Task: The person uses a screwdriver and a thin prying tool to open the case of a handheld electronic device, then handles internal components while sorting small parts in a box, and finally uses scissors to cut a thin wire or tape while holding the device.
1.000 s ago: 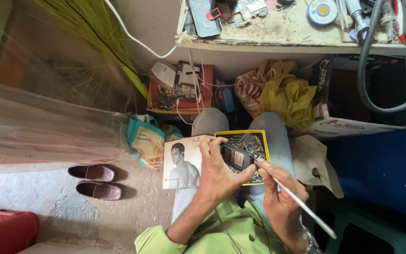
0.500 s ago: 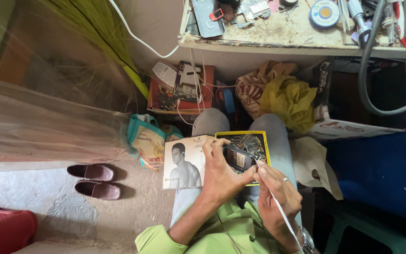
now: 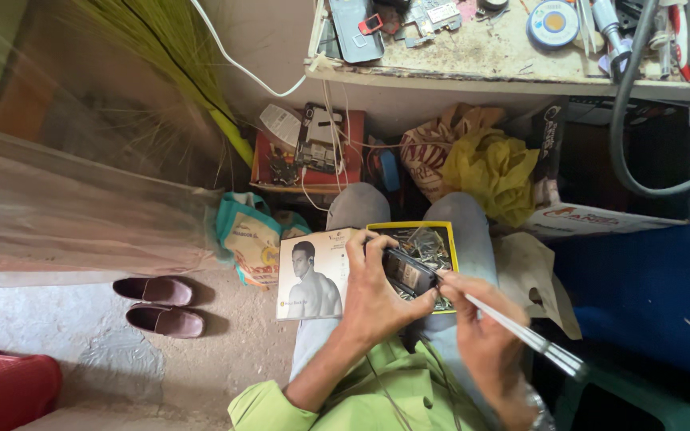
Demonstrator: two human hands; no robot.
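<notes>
I sit with an open yellow-rimmed box full of small parts on my lap. Its lid, printed with a picture of a person, lies open to the left. My left hand grips a small dark device over the box. In my right hand I hold a thin white brush; its tip touches the device and its handle points down to the right.
A cluttered workbench with tools and a solder spool spans the top. Under it sit a red tray of circuit boards, a yellow bag and a cardboard box. Brown shoes and a broom are at left.
The brush handle has swung slightly as my right hand shifts along the device. My left hand keeps the device in place over the box.
</notes>
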